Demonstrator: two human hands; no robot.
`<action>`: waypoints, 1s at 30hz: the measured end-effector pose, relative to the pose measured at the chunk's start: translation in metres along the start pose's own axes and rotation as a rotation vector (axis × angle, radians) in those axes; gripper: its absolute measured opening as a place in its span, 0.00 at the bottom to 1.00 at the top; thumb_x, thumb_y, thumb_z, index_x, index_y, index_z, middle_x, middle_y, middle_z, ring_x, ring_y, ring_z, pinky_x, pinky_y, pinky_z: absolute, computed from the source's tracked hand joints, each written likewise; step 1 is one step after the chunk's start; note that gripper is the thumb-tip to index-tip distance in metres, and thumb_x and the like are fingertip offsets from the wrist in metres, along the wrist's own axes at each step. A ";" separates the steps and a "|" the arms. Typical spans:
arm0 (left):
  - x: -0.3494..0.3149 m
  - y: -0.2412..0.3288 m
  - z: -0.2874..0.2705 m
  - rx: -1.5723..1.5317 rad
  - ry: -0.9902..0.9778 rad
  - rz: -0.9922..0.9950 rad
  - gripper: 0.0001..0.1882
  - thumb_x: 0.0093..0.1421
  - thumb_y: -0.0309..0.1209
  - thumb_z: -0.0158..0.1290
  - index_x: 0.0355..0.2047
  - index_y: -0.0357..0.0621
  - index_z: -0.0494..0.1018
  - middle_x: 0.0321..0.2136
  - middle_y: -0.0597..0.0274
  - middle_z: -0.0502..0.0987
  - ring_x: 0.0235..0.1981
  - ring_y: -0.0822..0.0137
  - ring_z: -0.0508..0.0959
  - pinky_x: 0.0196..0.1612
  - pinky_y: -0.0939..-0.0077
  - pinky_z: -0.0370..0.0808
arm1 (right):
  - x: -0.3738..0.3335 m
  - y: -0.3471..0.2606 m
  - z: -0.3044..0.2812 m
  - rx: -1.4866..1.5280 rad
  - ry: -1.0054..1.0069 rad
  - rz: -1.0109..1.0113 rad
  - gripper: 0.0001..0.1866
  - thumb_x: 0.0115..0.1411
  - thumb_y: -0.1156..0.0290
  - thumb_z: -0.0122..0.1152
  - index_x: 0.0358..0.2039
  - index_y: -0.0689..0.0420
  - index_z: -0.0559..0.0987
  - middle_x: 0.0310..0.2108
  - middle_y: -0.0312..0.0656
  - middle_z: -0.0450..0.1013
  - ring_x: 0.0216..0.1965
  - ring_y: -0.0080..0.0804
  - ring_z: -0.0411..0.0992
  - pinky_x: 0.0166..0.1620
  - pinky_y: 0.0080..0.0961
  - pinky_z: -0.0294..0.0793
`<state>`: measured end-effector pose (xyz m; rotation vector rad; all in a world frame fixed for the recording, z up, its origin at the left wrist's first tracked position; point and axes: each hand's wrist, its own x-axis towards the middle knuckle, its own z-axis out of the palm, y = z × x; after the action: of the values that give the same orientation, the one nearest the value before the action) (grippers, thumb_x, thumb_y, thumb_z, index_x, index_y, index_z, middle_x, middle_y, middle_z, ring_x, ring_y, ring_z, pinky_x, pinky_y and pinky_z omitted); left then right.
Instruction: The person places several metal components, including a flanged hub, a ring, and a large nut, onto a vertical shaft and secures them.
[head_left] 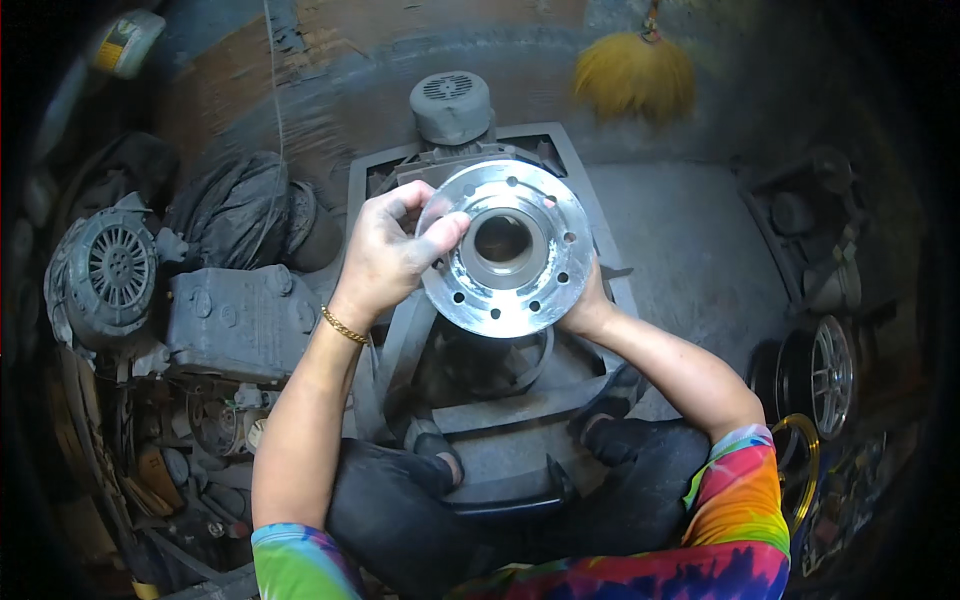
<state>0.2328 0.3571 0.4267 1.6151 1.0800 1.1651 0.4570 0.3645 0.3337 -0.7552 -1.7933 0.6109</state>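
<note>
A shiny round metal flange (548, 285) with a ring of bolt holes and a wide centre bore is held up in front of me, its face toward me. My left hand (393, 243) pinches its left rim, thumb on the face near the bore and fingers at the edge. My right hand (592, 306) supports it from behind at the lower right; most of its fingers are hidden by the metal. Behind and below the flange stands a grey metal frame (585, 200) with a dusty electric motor (450, 108) at its far end.
Dusty machine parts crowd the left: a finned motor (122, 262), a grey metal housing (238, 320) and a draped bundle (225, 205). Wheel rims (833, 377) and a gold ring (797, 470) stand at the right. A yellow broom head (636, 78) hangs at the back wall.
</note>
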 end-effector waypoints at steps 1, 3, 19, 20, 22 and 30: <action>-0.001 0.003 0.001 -0.022 0.017 -0.012 0.09 0.55 0.29 0.61 0.25 0.39 0.73 0.23 0.69 0.74 0.25 0.80 0.71 0.30 0.83 0.69 | 0.001 0.001 0.001 -0.012 -0.018 -0.008 0.40 0.42 0.73 0.74 0.57 0.61 0.67 0.52 0.55 0.70 0.53 0.50 0.70 0.54 0.36 0.70; -0.002 0.000 -0.004 -0.006 0.010 -0.035 0.09 0.55 0.30 0.61 0.25 0.39 0.73 0.23 0.70 0.74 0.26 0.80 0.70 0.31 0.83 0.69 | 0.000 0.003 0.001 -0.036 -0.034 -0.017 0.43 0.42 0.73 0.74 0.60 0.60 0.65 0.55 0.55 0.68 0.54 0.50 0.69 0.55 0.37 0.69; -0.004 0.000 -0.003 0.046 0.017 0.020 0.11 0.56 0.33 0.61 0.27 0.37 0.75 0.24 0.70 0.75 0.28 0.80 0.70 0.33 0.83 0.69 | -0.003 0.006 0.000 -0.145 -0.055 -0.085 0.45 0.43 0.71 0.74 0.61 0.60 0.63 0.55 0.55 0.67 0.55 0.51 0.68 0.55 0.36 0.69; -0.004 0.001 -0.002 0.051 0.021 0.023 0.11 0.56 0.33 0.61 0.27 0.37 0.75 0.24 0.70 0.75 0.28 0.80 0.70 0.33 0.83 0.69 | -0.004 0.007 0.000 -0.151 -0.065 -0.079 0.45 0.43 0.71 0.74 0.61 0.61 0.63 0.54 0.55 0.67 0.55 0.51 0.68 0.55 0.36 0.70; -0.004 0.001 -0.002 0.067 0.022 0.025 0.11 0.56 0.33 0.61 0.27 0.37 0.75 0.24 0.69 0.75 0.28 0.80 0.71 0.33 0.83 0.69 | -0.005 0.008 0.000 -0.151 -0.062 -0.071 0.45 0.42 0.70 0.74 0.61 0.61 0.63 0.54 0.56 0.67 0.55 0.51 0.68 0.55 0.36 0.70; -0.003 0.003 0.000 0.059 0.023 0.026 0.11 0.55 0.34 0.62 0.28 0.37 0.76 0.24 0.69 0.75 0.27 0.80 0.71 0.32 0.82 0.69 | -0.006 0.010 0.000 -0.152 -0.082 -0.046 0.44 0.43 0.69 0.74 0.60 0.61 0.64 0.54 0.55 0.67 0.55 0.52 0.68 0.55 0.37 0.70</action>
<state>0.2328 0.3535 0.4287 1.6688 1.1205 1.1812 0.4603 0.3670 0.3223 -0.7989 -1.9437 0.4853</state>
